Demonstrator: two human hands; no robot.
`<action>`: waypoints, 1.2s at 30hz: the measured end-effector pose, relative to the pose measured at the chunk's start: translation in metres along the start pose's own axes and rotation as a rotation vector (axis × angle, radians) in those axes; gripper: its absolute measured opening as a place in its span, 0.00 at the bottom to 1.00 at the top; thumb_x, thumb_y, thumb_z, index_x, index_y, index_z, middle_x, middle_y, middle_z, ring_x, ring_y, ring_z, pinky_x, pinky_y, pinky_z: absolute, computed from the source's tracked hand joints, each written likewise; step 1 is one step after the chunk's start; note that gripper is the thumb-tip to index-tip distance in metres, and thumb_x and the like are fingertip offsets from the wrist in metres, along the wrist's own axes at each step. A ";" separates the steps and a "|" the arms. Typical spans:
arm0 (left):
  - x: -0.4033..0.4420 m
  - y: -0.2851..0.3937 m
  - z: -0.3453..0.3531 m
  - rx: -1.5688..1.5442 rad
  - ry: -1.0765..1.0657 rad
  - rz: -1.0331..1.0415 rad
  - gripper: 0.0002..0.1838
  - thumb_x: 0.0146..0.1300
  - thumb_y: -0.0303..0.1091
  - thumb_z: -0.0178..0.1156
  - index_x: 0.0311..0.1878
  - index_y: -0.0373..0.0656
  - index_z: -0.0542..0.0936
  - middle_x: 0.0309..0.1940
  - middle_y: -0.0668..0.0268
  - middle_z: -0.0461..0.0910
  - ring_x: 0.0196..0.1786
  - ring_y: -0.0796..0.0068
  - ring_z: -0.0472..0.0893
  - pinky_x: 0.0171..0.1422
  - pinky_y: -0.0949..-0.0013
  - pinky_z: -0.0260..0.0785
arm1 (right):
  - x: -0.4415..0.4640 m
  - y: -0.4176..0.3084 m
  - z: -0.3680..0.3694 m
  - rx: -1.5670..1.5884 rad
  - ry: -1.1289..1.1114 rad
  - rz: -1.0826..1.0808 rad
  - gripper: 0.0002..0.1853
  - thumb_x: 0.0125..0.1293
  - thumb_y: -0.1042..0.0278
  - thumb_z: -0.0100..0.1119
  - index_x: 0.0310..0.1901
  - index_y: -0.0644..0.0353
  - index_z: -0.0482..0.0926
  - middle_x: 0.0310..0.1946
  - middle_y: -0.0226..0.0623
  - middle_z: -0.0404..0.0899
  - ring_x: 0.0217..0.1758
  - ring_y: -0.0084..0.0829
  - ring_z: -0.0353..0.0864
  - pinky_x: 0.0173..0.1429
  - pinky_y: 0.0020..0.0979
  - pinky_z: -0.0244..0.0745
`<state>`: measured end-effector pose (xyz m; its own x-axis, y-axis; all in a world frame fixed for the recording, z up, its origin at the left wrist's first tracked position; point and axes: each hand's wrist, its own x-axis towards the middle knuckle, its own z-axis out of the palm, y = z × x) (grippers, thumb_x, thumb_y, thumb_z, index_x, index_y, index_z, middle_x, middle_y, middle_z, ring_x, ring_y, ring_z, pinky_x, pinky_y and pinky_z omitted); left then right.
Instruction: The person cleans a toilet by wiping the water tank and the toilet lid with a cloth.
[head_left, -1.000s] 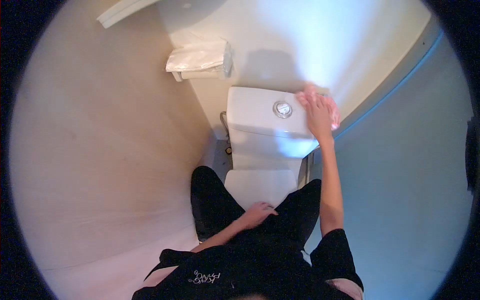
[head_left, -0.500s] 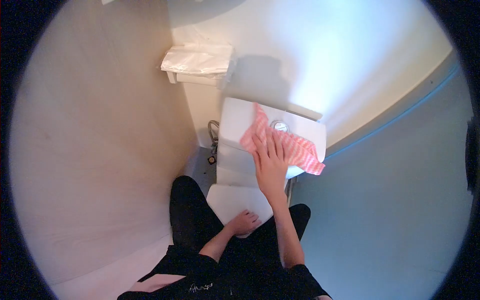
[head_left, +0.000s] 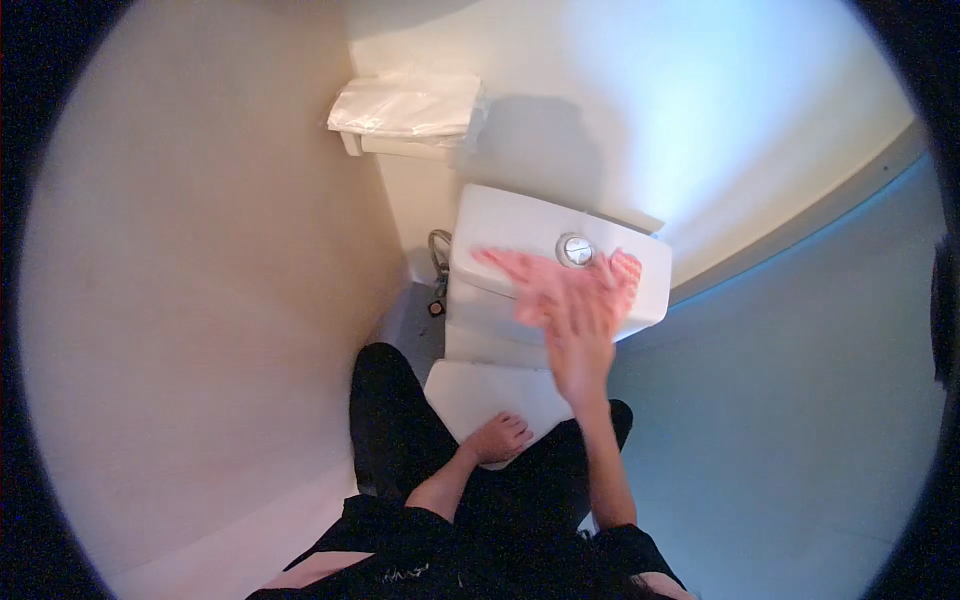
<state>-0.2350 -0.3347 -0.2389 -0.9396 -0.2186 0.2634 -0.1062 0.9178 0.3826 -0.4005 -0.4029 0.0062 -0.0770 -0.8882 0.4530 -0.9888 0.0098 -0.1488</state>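
Observation:
A white toilet tank [head_left: 500,225] stands against the wall, with a round silver flush button [head_left: 575,250] in its lid. My right hand [head_left: 582,345] lies on a pink striped cloth [head_left: 540,285] at the tank's front edge, fingers spread and blurred by motion. The cloth stretches left across the lid and bunches up to the right of the button. Below, the closed toilet lid [head_left: 490,395] shows between my knees. My left hand [head_left: 498,438] rests near its front edge, fingers loosely curled, with nothing visible in them.
A holder with plastic-wrapped white paper [head_left: 408,108] is mounted on the back wall at the upper left. A hose [head_left: 438,255] runs beside the tank's left side. Walls stand close on the left [head_left: 210,300] and right [head_left: 770,400].
From the tank's right end, my right hand swept the cloth left over the lid, then moved a little back to the right. My left hand shifted slightly at the toilet lid.

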 end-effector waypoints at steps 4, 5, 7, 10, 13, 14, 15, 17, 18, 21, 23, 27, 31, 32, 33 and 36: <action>-0.002 0.010 -0.006 -0.031 -0.015 -0.036 0.13 0.58 0.40 0.62 0.45 0.47 0.77 0.42 0.65 0.77 0.50 0.65 0.77 0.55 0.60 0.68 | -0.021 0.073 -0.022 -0.136 0.052 0.260 0.20 0.72 0.60 0.49 0.63 0.55 0.73 0.69 0.45 0.65 0.75 0.45 0.57 0.78 0.48 0.48; 0.001 0.011 -0.013 -0.050 -0.032 -0.052 0.14 0.58 0.40 0.62 0.45 0.47 0.77 0.42 0.65 0.77 0.50 0.65 0.77 0.55 0.60 0.68 | -0.011 0.087 -0.026 -0.048 0.071 0.325 0.20 0.73 0.60 0.49 0.63 0.56 0.73 0.69 0.45 0.65 0.75 0.45 0.57 0.78 0.47 0.48; 0.000 0.008 -0.006 -0.025 0.024 -0.031 0.15 0.57 0.40 0.63 0.46 0.46 0.77 0.43 0.64 0.77 0.51 0.65 0.77 0.56 0.60 0.67 | 0.016 0.107 -0.025 0.038 0.109 0.334 0.20 0.73 0.59 0.48 0.62 0.56 0.73 0.68 0.45 0.66 0.73 0.47 0.60 0.76 0.46 0.52; -0.001 0.010 -0.013 -0.057 0.033 -0.021 0.15 0.57 0.40 0.63 0.46 0.46 0.76 0.43 0.64 0.77 0.51 0.65 0.77 0.57 0.60 0.67 | 0.053 0.119 0.003 -0.042 0.076 0.186 0.19 0.73 0.57 0.47 0.61 0.53 0.73 0.64 0.45 0.70 0.68 0.49 0.66 0.70 0.49 0.58; -0.001 0.005 -0.010 -0.037 0.026 -0.021 0.15 0.57 0.40 0.63 0.46 0.46 0.76 0.42 0.64 0.76 0.51 0.64 0.76 0.57 0.59 0.67 | 0.090 0.095 0.042 -0.203 0.055 0.019 0.20 0.72 0.55 0.48 0.60 0.52 0.73 0.57 0.45 0.75 0.61 0.48 0.70 0.64 0.54 0.61; -0.001 0.004 -0.007 -0.043 0.006 -0.032 0.15 0.57 0.40 0.63 0.45 0.46 0.76 0.42 0.64 0.76 0.51 0.64 0.76 0.57 0.59 0.67 | 0.103 0.063 0.046 -0.221 0.121 -0.064 0.20 0.72 0.54 0.49 0.60 0.52 0.73 0.54 0.45 0.76 0.58 0.47 0.71 0.61 0.56 0.62; -0.001 0.006 -0.005 -0.053 -0.015 -0.040 0.15 0.57 0.40 0.63 0.45 0.46 0.76 0.42 0.64 0.76 0.50 0.63 0.76 0.57 0.59 0.67 | 0.116 0.032 0.046 -0.108 0.097 -0.012 0.21 0.70 0.53 0.51 0.61 0.52 0.73 0.55 0.45 0.75 0.59 0.47 0.71 0.62 0.58 0.61; -0.001 0.007 -0.005 -0.040 -0.004 -0.033 0.15 0.57 0.40 0.63 0.45 0.46 0.76 0.42 0.64 0.75 0.50 0.64 0.76 0.56 0.58 0.67 | 0.129 -0.022 0.056 -0.003 0.137 0.015 0.23 0.68 0.52 0.54 0.61 0.52 0.73 0.57 0.45 0.74 0.62 0.49 0.69 0.64 0.59 0.59; -0.001 0.006 -0.005 -0.030 0.003 -0.033 0.14 0.57 0.40 0.63 0.44 0.46 0.76 0.42 0.64 0.75 0.50 0.64 0.76 0.56 0.58 0.67 | 0.131 -0.043 0.062 -0.005 0.200 -0.012 0.23 0.67 0.52 0.55 0.61 0.52 0.74 0.59 0.45 0.73 0.63 0.51 0.68 0.66 0.59 0.58; -0.002 0.003 -0.003 -0.037 0.013 -0.035 0.14 0.57 0.41 0.62 0.44 0.46 0.76 0.42 0.64 0.75 0.50 0.64 0.76 0.56 0.58 0.67 | 0.124 -0.076 0.071 0.076 0.163 -0.087 0.22 0.69 0.51 0.55 0.60 0.52 0.75 0.64 0.42 0.70 0.70 0.50 0.64 0.72 0.54 0.53; -0.001 0.002 -0.001 -0.056 0.000 -0.037 0.14 0.58 0.41 0.62 0.45 0.46 0.77 0.41 0.64 0.76 0.50 0.64 0.76 0.56 0.59 0.67 | 0.109 -0.080 0.068 0.143 0.169 -0.158 0.21 0.66 0.53 0.58 0.58 0.50 0.77 0.65 0.42 0.70 0.71 0.49 0.63 0.74 0.55 0.51; 0.000 0.001 -0.002 -0.040 -0.021 -0.022 0.15 0.57 0.41 0.63 0.46 0.46 0.78 0.40 0.64 0.76 0.49 0.64 0.77 0.56 0.59 0.67 | 0.054 -0.061 0.043 0.214 0.064 -0.264 0.22 0.63 0.58 0.61 0.58 0.51 0.78 0.64 0.42 0.71 0.71 0.50 0.64 0.75 0.58 0.48; 0.002 -0.003 0.009 -0.039 -0.031 -0.040 0.15 0.57 0.40 0.63 0.47 0.46 0.78 0.40 0.64 0.77 0.50 0.64 0.77 0.56 0.59 0.67 | 0.001 0.003 0.010 0.126 0.094 -0.091 0.20 0.61 0.64 0.61 0.55 0.54 0.77 0.60 0.46 0.72 0.69 0.47 0.66 0.77 0.55 0.47; 0.000 -0.002 0.012 -0.056 -0.028 -0.048 0.15 0.57 0.40 0.63 0.46 0.46 0.78 0.41 0.64 0.77 0.51 0.64 0.77 0.56 0.59 0.67 | -0.006 0.024 0.007 0.204 0.130 0.009 0.19 0.61 0.65 0.61 0.54 0.55 0.77 0.59 0.48 0.72 0.68 0.47 0.66 0.77 0.55 0.47; -0.002 0.001 0.015 -0.075 -0.025 -0.056 0.15 0.57 0.40 0.63 0.46 0.46 0.78 0.41 0.64 0.77 0.51 0.63 0.77 0.57 0.59 0.67 | -0.007 0.036 0.005 0.181 0.273 0.129 0.19 0.61 0.66 0.61 0.55 0.56 0.76 0.59 0.49 0.72 0.68 0.49 0.66 0.76 0.55 0.47; 0.000 0.006 -0.004 -0.061 -0.074 -0.067 0.14 0.57 0.40 0.63 0.45 0.46 0.78 0.43 0.63 0.78 0.52 0.63 0.77 0.57 0.59 0.67 | 0.019 0.072 -0.012 0.256 0.360 0.335 0.22 0.62 0.64 0.60 0.59 0.58 0.74 0.61 0.53 0.69 0.68 0.55 0.64 0.76 0.55 0.48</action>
<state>-0.2344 -0.3306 -0.2327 -0.9528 -0.2513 0.1702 -0.1514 0.8795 0.4511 -0.4752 -0.4136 0.0144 -0.4654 -0.6422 0.6091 -0.8435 0.1134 -0.5250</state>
